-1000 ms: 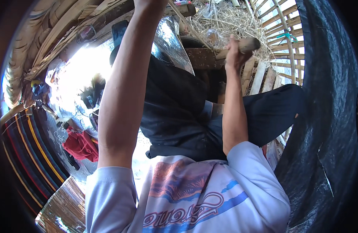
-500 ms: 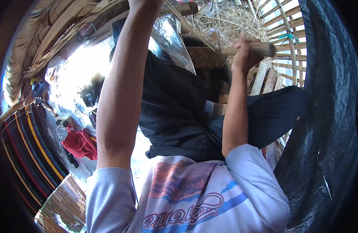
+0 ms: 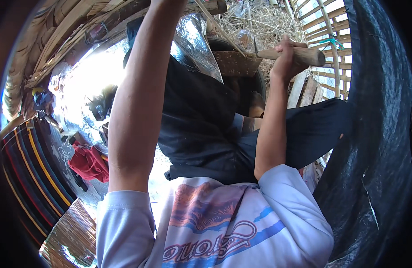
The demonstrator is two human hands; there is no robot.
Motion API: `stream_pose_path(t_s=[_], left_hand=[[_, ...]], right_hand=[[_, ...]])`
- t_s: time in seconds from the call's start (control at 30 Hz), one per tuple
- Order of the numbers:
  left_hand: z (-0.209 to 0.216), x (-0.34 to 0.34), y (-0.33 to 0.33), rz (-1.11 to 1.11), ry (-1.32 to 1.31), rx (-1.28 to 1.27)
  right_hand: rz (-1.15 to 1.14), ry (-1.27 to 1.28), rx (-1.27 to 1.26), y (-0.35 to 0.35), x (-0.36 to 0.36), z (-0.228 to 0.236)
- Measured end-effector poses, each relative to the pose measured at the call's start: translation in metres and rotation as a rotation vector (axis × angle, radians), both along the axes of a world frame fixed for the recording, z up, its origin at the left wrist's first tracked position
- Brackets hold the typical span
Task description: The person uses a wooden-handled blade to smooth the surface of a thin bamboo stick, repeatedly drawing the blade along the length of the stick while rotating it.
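My right hand (image 3: 286, 60) is closed around a thick wooden handle (image 3: 311, 57) at the upper right. A narrow dark blade (image 3: 255, 46) shows edge-on at the handle's left end, so the tool looks like a knife. Just left of the blade ends a thin bamboo strip (image 3: 220, 29), which slants down from the top edge. A brown wooden block (image 3: 235, 64) lies under the strip's lower end. My left forearm (image 3: 136, 98) reaches up past the top edge, and the left hand is out of the picture. Whether it holds the strip does not show.
Beneath the block is a dark round tub (image 3: 259, 82). Pale shavings (image 3: 277, 27) cover the floor beyond, beside a bamboo lattice wall (image 3: 335, 40). Black sheeting (image 3: 380, 111) hangs at right. A red cloth (image 3: 89, 164) lies at left, near shiny silver sheeting (image 3: 195, 40).
My right hand has moved a little to the right with the knife, its handle tilting. The blade now shows, and the handle's left end has drawn away from the strip. The left forearm hardly moved.
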State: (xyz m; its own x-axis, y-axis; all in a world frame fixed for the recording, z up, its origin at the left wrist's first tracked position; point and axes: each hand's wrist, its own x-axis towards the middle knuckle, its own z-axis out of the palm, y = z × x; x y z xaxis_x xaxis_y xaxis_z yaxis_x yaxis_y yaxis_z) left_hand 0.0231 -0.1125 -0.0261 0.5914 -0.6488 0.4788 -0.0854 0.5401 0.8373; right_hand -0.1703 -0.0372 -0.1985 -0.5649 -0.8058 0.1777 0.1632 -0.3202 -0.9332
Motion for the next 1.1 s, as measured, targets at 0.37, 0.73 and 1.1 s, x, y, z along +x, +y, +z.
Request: stream_pose_path(t_s=[0.37, 0.73, 1.1], left_hand=[[-0.001, 0.004, 0.005, -0.049, 0.016, 0.012], [-0.006, 0.013, 0.008, -0.004, 0.096, 0.028], [-0.015, 0.035, 0.02, 0.071, 0.029, 0.052]], right_hand=[[0.024, -0.046, 0.093, 0.006, 0.003, -0.005], [0.043, 0.389, 0.067, 0.008, 0.009, -0.059], [0.069, 0.499, 0.073, 0.019, 0.014, -0.072]])
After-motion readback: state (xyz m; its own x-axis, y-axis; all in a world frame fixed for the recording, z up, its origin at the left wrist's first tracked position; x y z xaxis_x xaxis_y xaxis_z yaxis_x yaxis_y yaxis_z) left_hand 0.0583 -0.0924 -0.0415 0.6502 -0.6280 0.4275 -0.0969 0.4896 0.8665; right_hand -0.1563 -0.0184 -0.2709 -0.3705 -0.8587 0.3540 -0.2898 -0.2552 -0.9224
